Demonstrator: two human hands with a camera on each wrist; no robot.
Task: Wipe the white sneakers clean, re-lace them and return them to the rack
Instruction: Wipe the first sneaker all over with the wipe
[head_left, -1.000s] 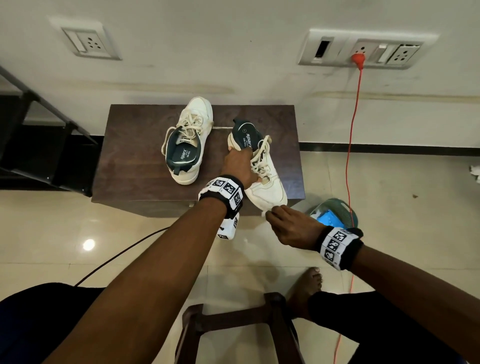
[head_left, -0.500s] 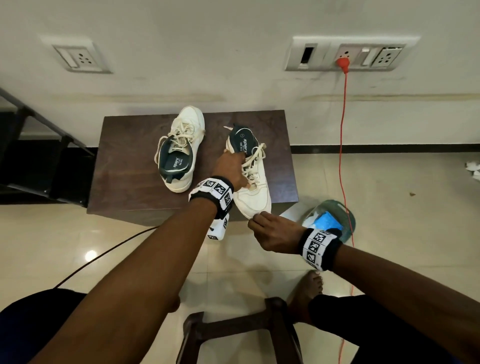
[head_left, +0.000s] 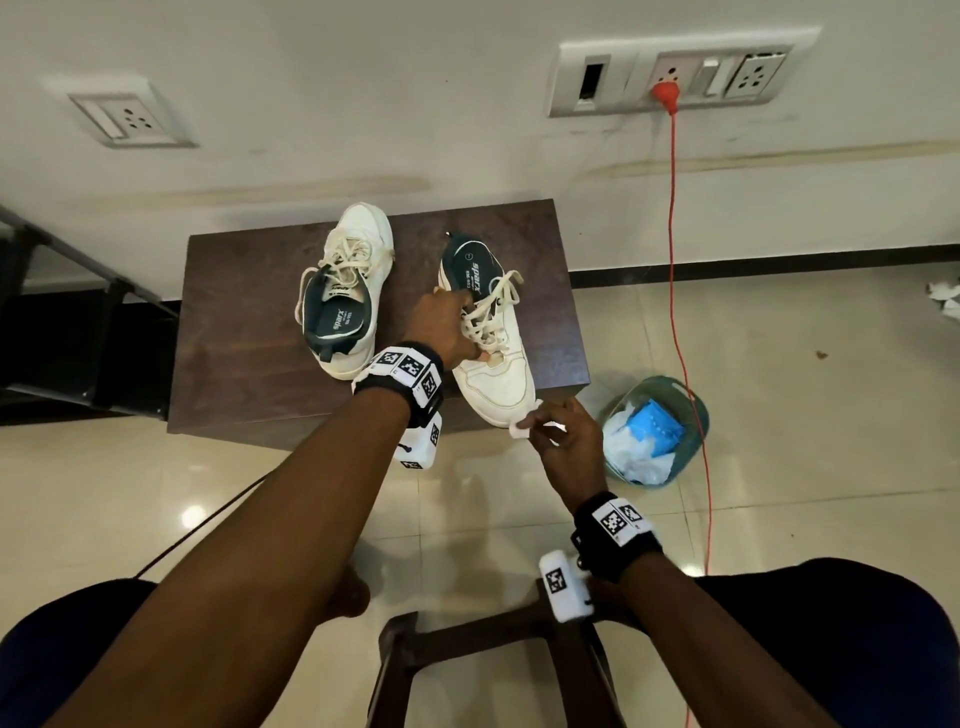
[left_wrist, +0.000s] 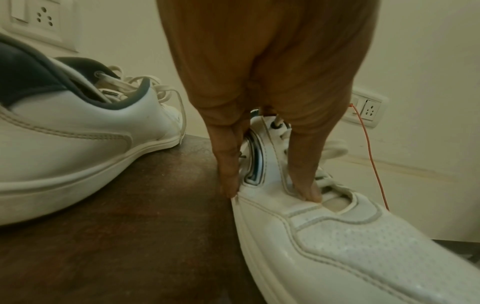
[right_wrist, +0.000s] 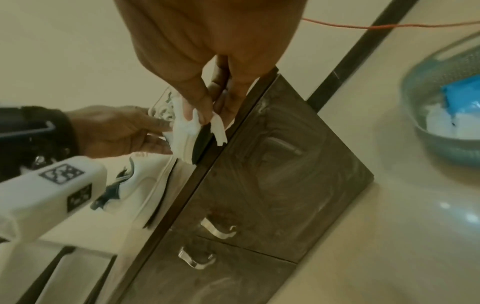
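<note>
Two white sneakers with dark insoles stand on a dark brown cabinet (head_left: 249, 364). The left sneaker (head_left: 340, 296) (left_wrist: 67, 144) lies untouched. My left hand (head_left: 467, 340) (left_wrist: 270, 189) pinches the side wall of the right sneaker (head_left: 498, 374) (left_wrist: 337, 236) beside its loose laces, thumb outside. The sneaker's toe juts past the cabinet's front edge. My right hand (head_left: 530, 423) (right_wrist: 210, 115) pinches a small white wipe (head_left: 519, 429) (right_wrist: 191, 123) against that toe (right_wrist: 185, 148).
A teal basket (head_left: 698, 410) (right_wrist: 415, 82) with white wipes and a blue pack sits on the floor right of the cabinet. An orange cable (head_left: 674, 249) hangs from the wall socket beside it. A black rack (head_left: 78, 322) stands left; a wooden stool (head_left: 467, 649) is between my legs.
My right hand has turned at the toe so the white wipe now shows between its fingers. The left hand has slid a little along the same sneaker's side, towards the toe.
</note>
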